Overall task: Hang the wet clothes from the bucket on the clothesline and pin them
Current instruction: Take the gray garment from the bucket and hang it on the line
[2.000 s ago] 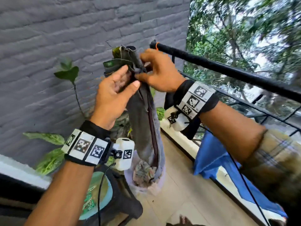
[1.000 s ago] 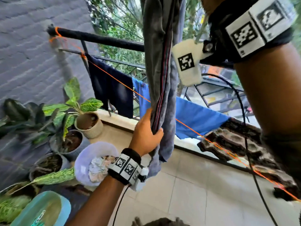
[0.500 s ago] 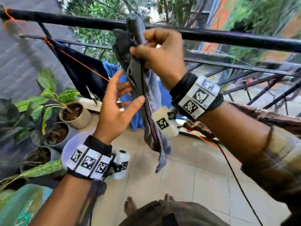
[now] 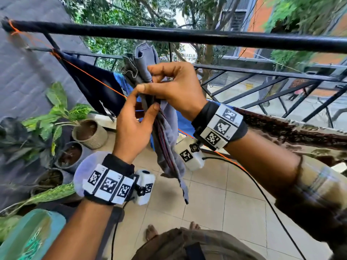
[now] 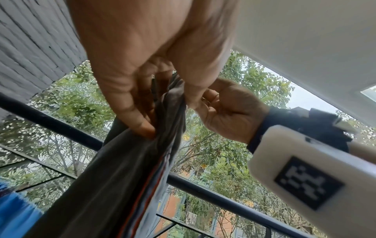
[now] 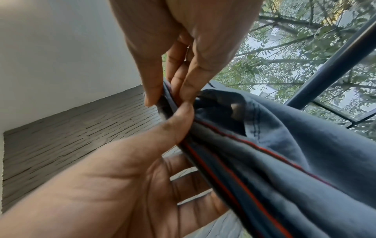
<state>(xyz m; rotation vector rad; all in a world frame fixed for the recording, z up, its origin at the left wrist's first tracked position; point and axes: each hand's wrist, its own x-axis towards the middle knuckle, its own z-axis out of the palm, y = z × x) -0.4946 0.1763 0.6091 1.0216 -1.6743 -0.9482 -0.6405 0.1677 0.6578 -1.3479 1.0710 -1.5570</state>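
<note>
Both hands pinched a bunched grey garment [image 4: 165, 132] below the black rail [image 4: 206, 37], the left hand [image 4: 131, 128] low, the right hand [image 4: 176, 91] above. Two cloths already hung on the orange clothesline [image 4: 90, 76]; this one awaited spreading and pinning.

Daylight, bright and diffuse, coming in from the open side past the railing [image 4: 262, 72]; sky patches between the trees clip to white. No hard shadows on the floor tiles [image 4: 216, 194], only soft ones. Head view: strong wide-angle bend, black bar [image 4: 187, 35] bows, edges smear, plants [image 4: 56, 109] at left slightly soft. Both wrist views: near skin is blurred and fills the top, left hand [image 5: 142, 56] and right hand [image 6: 183, 32] backlit, palms in shade. Grey garment [image 6: 284, 153] reasonably sharp, far foliage soft. No noise.
</note>
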